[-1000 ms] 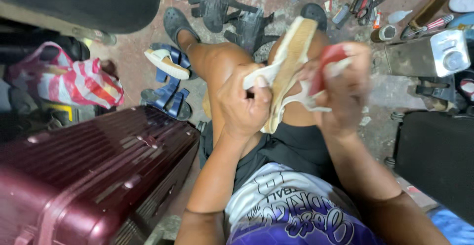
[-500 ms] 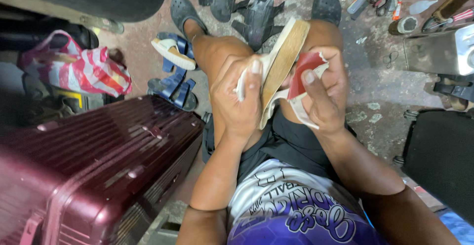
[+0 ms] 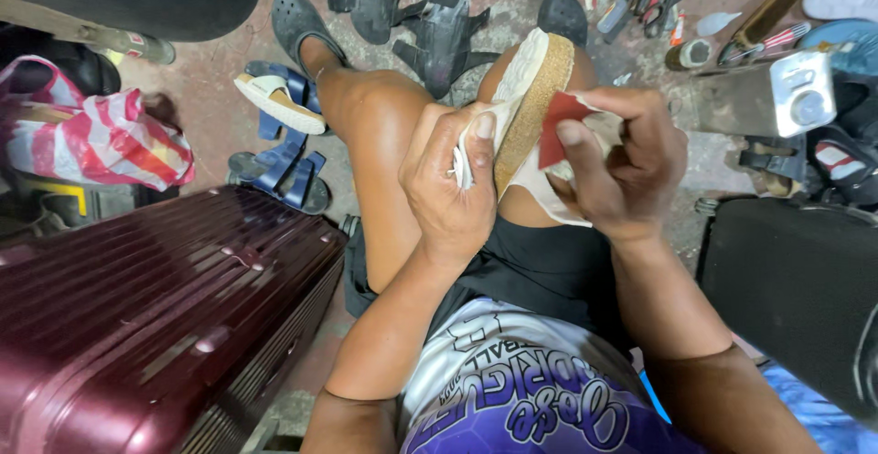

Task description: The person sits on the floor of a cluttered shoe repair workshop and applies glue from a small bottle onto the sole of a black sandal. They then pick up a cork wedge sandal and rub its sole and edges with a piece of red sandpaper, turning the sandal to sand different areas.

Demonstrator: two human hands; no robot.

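The left hand (image 3: 453, 184) grips the cork-soled sandal (image 3: 530, 106) over the knees; the right hand (image 3: 622, 166) pinches red sandpaper (image 3: 556, 134) against it. A maroon suitcase (image 3: 155, 317) stands beside.

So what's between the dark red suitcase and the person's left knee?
In the head view, only bare reddish floor separates the dark red suitcase from the left knee. The blue sandals lie just beyond the suitcase's far edge.

Purple-white printed jersey (image 3: 512, 390), black shorts (image 3: 540, 271)

Cork-like rough sandal sole (image 3: 535, 106); glossy ribbed hard-shell suitcase (image 3: 155, 317).
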